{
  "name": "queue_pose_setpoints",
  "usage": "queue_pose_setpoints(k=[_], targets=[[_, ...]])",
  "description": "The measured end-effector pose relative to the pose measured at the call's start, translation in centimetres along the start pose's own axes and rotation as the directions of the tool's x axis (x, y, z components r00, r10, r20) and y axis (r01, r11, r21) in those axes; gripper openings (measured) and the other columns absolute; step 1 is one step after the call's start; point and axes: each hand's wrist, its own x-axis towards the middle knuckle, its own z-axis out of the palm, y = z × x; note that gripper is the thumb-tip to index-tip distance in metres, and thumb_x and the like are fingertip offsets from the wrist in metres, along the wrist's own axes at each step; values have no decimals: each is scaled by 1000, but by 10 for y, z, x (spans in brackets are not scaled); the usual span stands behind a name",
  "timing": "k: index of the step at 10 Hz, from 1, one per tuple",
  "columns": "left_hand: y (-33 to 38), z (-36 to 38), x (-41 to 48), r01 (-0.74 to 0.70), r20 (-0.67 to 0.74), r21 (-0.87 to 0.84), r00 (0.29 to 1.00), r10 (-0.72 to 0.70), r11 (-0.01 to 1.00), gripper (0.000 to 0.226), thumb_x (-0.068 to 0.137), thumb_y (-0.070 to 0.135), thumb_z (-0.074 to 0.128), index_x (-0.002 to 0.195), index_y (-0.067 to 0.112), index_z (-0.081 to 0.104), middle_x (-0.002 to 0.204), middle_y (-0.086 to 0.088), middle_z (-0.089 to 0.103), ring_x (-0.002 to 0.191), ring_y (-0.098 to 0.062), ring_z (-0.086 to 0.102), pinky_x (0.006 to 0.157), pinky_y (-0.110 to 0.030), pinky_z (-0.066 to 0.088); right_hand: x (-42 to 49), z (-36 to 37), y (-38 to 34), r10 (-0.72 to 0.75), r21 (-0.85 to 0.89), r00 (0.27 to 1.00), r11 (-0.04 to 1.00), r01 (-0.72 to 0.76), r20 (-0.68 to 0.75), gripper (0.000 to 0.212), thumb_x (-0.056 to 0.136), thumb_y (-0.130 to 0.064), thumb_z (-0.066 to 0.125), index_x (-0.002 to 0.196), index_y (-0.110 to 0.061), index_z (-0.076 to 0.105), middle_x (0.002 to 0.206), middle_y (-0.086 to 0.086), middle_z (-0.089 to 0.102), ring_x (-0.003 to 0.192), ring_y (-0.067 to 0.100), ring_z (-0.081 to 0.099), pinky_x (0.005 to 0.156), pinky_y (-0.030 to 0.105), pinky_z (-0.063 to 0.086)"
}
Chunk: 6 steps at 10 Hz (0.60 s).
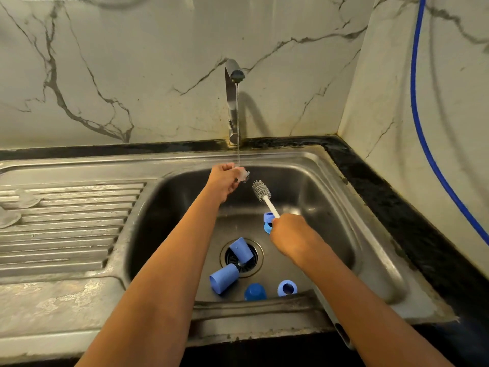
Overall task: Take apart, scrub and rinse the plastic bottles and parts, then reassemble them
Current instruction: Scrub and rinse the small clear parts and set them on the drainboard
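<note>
My left hand holds a small clear teat under the running water from the tap. My right hand grips the white handle of a grey bottle brush, its bristled head pointing up toward the teat but apart from it. Down in the sink basin lie two light blue bottles, one over the drain and one on its side. A dark blue cap and a light blue ring sit near the front wall. Another blue ring is partly hidden behind my right hand.
The steel sink has a ribbed drainboard on the left, where two clear teats stand. The tap rises at the back. A blue hose runs down the right wall over the black counter.
</note>
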Motion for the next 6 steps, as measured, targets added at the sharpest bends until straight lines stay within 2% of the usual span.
queue_pose_setpoints(k=[1, 2, 3, 4, 5, 6], targets=[[5, -6, -2, -266, 24, 257, 963, 269, 929, 24, 92, -1, 56, 110, 13, 49, 112, -9, 68, 102, -20, 64, 85, -33, 52, 0, -3, -3, 23, -68, 999, 997, -21, 38, 26, 95, -11, 41, 113, -14, 59, 88, 2, 52, 74, 23, 46, 52, 26, 32], [13, -16, -7, -385, 90, 375, 921, 380, 844, 30, 93, -5, 52, 119, 9, 46, 109, -6, 69, 101, -16, 64, 76, -22, 51, -3, -5, -4, 17, -91, 997, 996, -10, 81, 30, 94, -11, 41, 116, -17, 60, 86, -1, 53, 72, 23, 45, 48, 25, 29], [23, -26, -12, -421, 98, 398, 903, 418, 815, 36, 91, -4, 57, 124, 6, 46, 107, -6, 70, 102, -16, 65, 81, -25, 53, -10, -8, -11, 24, -132, 995, 991, -12, 96, 29, 97, -13, 40, 119, -17, 58, 87, 1, 51, 74, 23, 44, 47, 26, 26], [41, -36, -25, -481, 74, 360, 869, 489, 800, 35, 89, 2, 64, 121, 7, 49, 101, -5, 70, 96, -11, 66, 90, -28, 54, -18, -7, -16, -12, -197, 993, 980, 34, 114, 32, 100, -12, 38, 127, -12, 56, 97, 5, 46, 72, 23, 43, 45, 24, 25], [46, -44, -39, -583, -97, 252, 779, 620, 772, 33, 85, 9, 72, 113, 14, 55, 91, 6, 68, 85, 1, 65, 83, -15, 53, -27, -7, -19, -77, -242, 990, 965, 105, 121, 34, 102, -12, 33, 127, -8, 56, 100, 6, 46, 73, 22, 46, 45, 21, 30], [30, -50, -40, -539, -221, 249, 777, 590, 804, 27, 83, 8, 72, 104, 16, 57, 92, 2, 68, 89, -7, 67, 84, -19, 54, -35, -7, -22, -124, -270, 982, 950, 159, 141, 34, 101, -10, 30, 122, 1, 55, 97, 12, 45, 79, 26, 44, 56, 27, 37]])
